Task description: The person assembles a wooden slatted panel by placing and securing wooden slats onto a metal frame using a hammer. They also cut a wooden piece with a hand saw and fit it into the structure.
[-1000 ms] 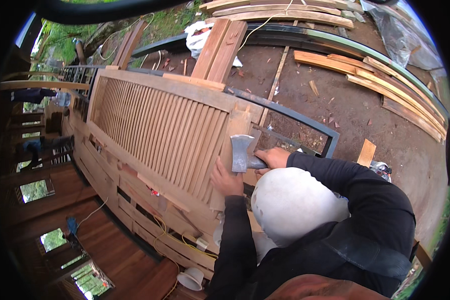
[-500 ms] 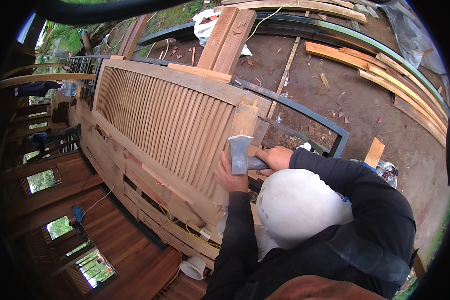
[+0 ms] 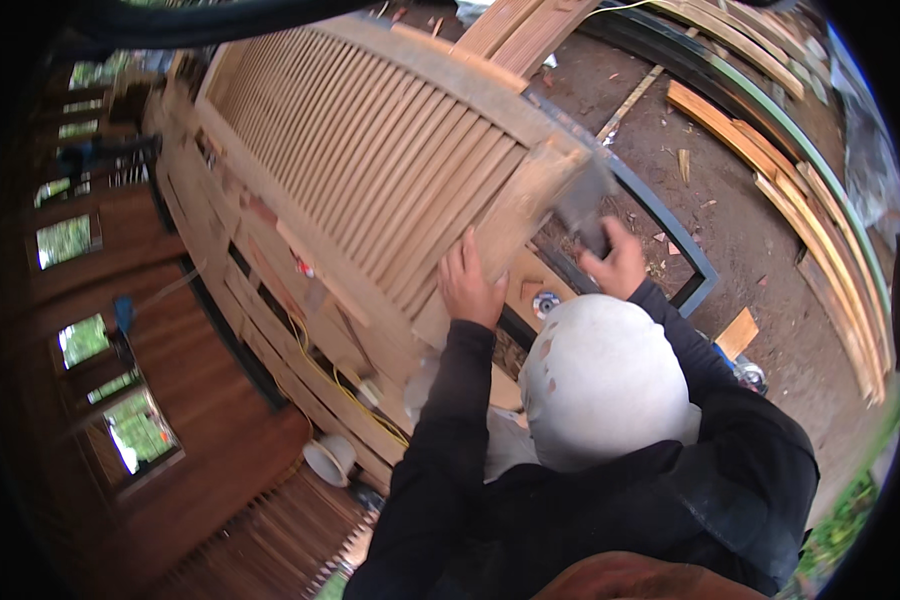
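Note:
My left hand [image 3: 472, 285] lies with its fingers stretched over a wooden board [image 3: 522, 215] at the near end of a louvered wooden panel [image 3: 355, 130]. Off the board's right side, my right hand [image 3: 618, 260] is closed round a hatchet. The grey hatchet head [image 3: 582, 195] is smeared by motion beside the board's far end; most of the handle is hidden by the hand. A round disc [image 3: 546, 304] with a pale rim and dark centre rests on wood below the hands. Between my forearms bulges a rounded off-white cloth shape [image 3: 610, 385] with small holes.
A dark metal frame [image 3: 692, 285] edges the right side, over bare soil with scraps. Long timber strips [image 3: 820, 240] lie farther right. Two reddish beams [image 3: 530, 40] meet the panel's far edge. At left, a yellow cord [image 3: 340, 380] and a white bucket [image 3: 330, 460] sit by dark planking.
My right hand has swung the hatchet away to the right and far side, off the left hand. The left hand now presses on the board alone. The whole view has shifted and turned.

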Demonstrator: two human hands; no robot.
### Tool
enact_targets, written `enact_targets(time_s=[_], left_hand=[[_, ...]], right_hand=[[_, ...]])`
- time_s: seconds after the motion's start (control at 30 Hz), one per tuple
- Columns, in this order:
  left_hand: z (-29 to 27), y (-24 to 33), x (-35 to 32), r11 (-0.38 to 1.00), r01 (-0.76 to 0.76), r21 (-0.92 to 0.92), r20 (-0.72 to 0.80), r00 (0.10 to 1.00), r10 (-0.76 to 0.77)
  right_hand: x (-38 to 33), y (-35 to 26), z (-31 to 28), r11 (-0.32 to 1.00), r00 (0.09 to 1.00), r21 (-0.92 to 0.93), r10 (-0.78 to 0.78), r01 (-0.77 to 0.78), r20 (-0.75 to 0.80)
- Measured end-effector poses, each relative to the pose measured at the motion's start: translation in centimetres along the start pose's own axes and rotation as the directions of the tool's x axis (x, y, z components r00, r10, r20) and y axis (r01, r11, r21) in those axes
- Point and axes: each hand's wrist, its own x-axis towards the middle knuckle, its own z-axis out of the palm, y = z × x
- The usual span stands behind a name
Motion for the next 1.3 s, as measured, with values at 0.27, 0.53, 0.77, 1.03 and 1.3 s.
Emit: enact_targets(time_s=[0.27, 0.53, 0.77, 1.03, 1.3], left_hand=[[0.1, 2.0, -5.2, 0.985, -0.017, -0.17, 0.206, 0.977, 0.052], [1.3, 1.9, -6.2, 0.977, 0.024, -0.213, 0.147, 0.989, 0.008], [-0.3, 0.8, -5.1, 0.982, 0.017, -0.188, 0.113, 0.994, 0.004], [-1.9, -2.5, -0.6, 0.984, 0.043, -0.176, 0.098, 0.995, -0.026], [-1.3, -2.7, -0.2, 0.985, 0.024, -0.173, 0.078, 0.997, -0.011]], right_hand=[[2.6, 10.2, -9.2, 0.897, 0.953, -0.389, 0.097, -0.209, -0.288], [2.9, 15.3, -9.9, 0.975, 0.991, -0.196, 0.089, -0.108, -0.1], [3.5, 15.5, -10.0, 0.969, 0.992, -0.215, 0.105, -0.119, -0.077], [3.5, 15.0, -8.9, 0.973, 0.992, -0.2, 0.1, -0.113, -0.073], [3.2, 17.6, -10.5, 0.94, 0.98, -0.288, 0.149, -0.182, -0.132]])
